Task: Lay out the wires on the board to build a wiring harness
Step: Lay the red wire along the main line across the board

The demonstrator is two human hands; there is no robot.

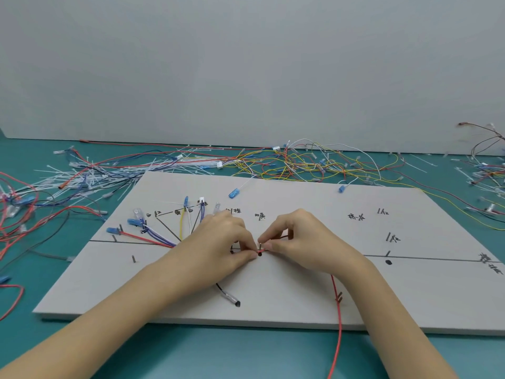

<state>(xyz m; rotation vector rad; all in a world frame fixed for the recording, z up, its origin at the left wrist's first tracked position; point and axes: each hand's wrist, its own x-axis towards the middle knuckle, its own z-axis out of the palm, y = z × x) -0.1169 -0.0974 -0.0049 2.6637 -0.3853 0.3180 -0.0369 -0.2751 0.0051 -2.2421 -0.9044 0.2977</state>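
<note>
- Table [191, 351]: teal, carries the board; loose stock lies all round the board.
- Board [300, 291]: pale grey slab, the landmark; black route lines, handwritten labels and short metal pins mark where each wire goes.
- Wire pile [300, 162]: yellow, red and white leads tangled just behind the board's far edge; likely the supply to draw from.
- Cable ties [90, 173]: white heap off the board's far-left corner, probably for bundling later.
- Laid wires [164, 236]: on the board's left half, red, purple, white and yellow leads fan out to blue and clear terminals by the labels, and converge toward the hands, so that branch looks done.
- Left hand [221, 242]: near board centre, thumb and finger pinch the red wire right at a pin; seems to steady the bundle.
- Right hand [297, 239]: just beside the left hand, fingertips touching or nearly so, also pinching the red wire; seems to bend it round the pin.
- Red wire [338, 324]: thin, glossy, runs from the pinch down past a pin pair near the board's front edge, then off the board toward the viewer; right half of the board is mostly unrouted, so the task looks partway.
- Black lead [228, 295]: clear-sleeved end rests by a black dot on the board's front, below the left hand.
- Pin [261, 246]: small upright, between the fingertips.
</note>
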